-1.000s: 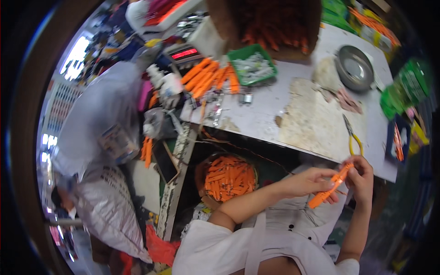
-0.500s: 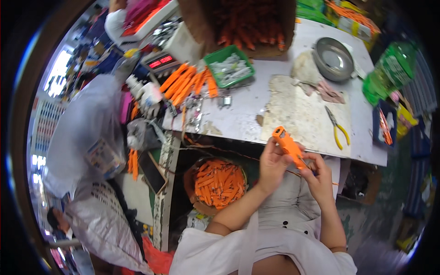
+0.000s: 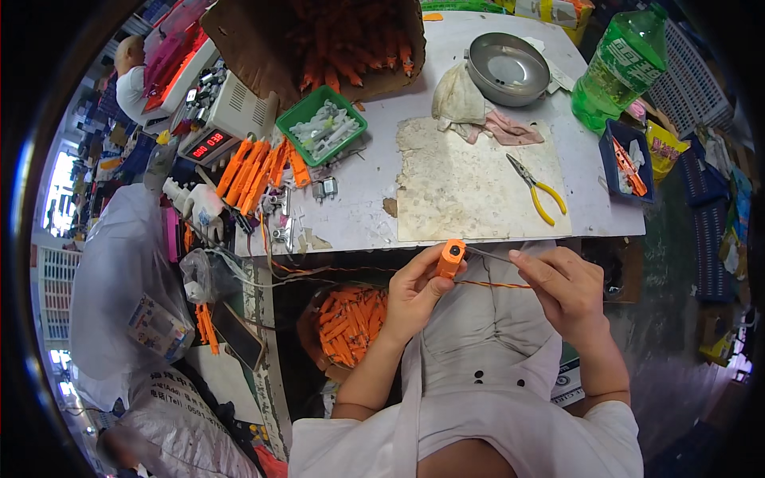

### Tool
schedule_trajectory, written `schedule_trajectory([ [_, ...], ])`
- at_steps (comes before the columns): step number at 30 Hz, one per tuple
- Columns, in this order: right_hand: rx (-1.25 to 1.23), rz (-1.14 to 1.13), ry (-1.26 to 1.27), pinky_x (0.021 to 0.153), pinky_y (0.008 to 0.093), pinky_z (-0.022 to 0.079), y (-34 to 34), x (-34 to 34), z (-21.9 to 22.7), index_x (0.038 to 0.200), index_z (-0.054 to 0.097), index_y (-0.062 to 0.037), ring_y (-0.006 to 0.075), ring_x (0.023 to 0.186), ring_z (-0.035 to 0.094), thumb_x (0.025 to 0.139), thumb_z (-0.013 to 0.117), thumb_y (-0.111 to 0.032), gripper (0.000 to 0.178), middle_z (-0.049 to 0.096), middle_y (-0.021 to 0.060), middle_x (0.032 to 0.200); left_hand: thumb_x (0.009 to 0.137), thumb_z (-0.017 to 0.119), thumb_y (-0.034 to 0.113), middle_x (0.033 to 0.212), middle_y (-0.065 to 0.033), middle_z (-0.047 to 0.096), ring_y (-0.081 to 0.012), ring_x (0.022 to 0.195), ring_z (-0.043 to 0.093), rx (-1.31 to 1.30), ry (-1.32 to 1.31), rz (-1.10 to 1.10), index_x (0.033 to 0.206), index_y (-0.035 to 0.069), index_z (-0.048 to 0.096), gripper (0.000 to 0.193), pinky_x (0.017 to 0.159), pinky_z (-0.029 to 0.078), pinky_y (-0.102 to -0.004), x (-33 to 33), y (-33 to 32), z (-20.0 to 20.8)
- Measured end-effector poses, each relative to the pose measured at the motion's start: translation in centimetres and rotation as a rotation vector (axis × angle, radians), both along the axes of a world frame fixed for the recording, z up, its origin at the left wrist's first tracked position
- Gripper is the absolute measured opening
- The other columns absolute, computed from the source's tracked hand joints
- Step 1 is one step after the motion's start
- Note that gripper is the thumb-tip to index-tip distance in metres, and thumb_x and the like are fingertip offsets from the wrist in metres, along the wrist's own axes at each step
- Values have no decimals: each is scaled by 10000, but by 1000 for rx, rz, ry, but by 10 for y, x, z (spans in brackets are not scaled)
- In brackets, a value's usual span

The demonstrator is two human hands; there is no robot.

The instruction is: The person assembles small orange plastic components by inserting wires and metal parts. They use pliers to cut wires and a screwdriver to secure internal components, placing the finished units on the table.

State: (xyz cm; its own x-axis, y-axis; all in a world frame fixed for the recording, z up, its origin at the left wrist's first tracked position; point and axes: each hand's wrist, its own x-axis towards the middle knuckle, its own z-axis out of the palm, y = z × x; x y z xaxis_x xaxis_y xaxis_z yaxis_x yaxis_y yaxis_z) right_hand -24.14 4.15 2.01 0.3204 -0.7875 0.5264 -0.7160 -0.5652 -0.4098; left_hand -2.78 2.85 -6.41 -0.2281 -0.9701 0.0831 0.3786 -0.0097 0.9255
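My left hand (image 3: 413,295) is closed round an orange plastic housing (image 3: 452,256), held upright with a small dark hole in its end. Between thumb and fingers, my right hand (image 3: 567,291) pinches a thin grey metal rod (image 3: 488,254). The rod's left tip reaches close to the top of the housing; whether they touch I cannot tell. Both hands are over my lap, just in front of the table edge. Yellow-handled pliers (image 3: 539,190) lie on the worn board (image 3: 446,191) beyond them.
Orange pieces fill a round container (image 3: 351,325) below the table and a cardboard box (image 3: 255,56) at the back. Near the left stand a green tray (image 3: 323,127) of pale parts and a red-digit device (image 3: 209,146). A metal bowl (image 3: 508,70) and green bottle (image 3: 621,68) are at right.
The orange housing, held by both hands before, is now in my left hand alone. My right hand has moved apart and holds the thin rod. The view has shifted too.
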Motion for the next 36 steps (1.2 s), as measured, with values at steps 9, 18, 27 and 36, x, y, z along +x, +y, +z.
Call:
schedule_trajectory([
  [9,89,-13,-19,451,289,403,4,-6,1,1041,680,-74,165,506,527,697,705,-32,348,544,36,669,867,646,269,1036,-122,616,-188,919,606,-172,-231,10,1250,-35,520,506,863,484,-327,4,-8,-9],
  [18,51,-39,-17,426,289,384,12,-10,-12,1097,669,-86,154,468,496,723,699,-30,379,510,33,642,911,574,223,1024,-133,616,-198,896,583,-364,-458,94,1227,-3,554,389,803,445,-267,-2,-12,12],
  [27,56,-55,-66,422,279,387,13,-11,-16,1088,671,-81,145,480,514,737,707,-40,355,534,35,652,915,567,213,1025,-139,617,-206,886,587,-392,-475,86,1220,-9,556,377,798,447,-265,-3,-12,11],
  [36,-69,-57,-44,446,255,377,19,-14,-43,1060,676,-43,133,507,513,785,660,-22,276,531,48,642,913,584,238,1012,-126,614,-170,866,574,-438,-577,-12,1209,-46,546,412,774,449,-258,1,-14,22],
])
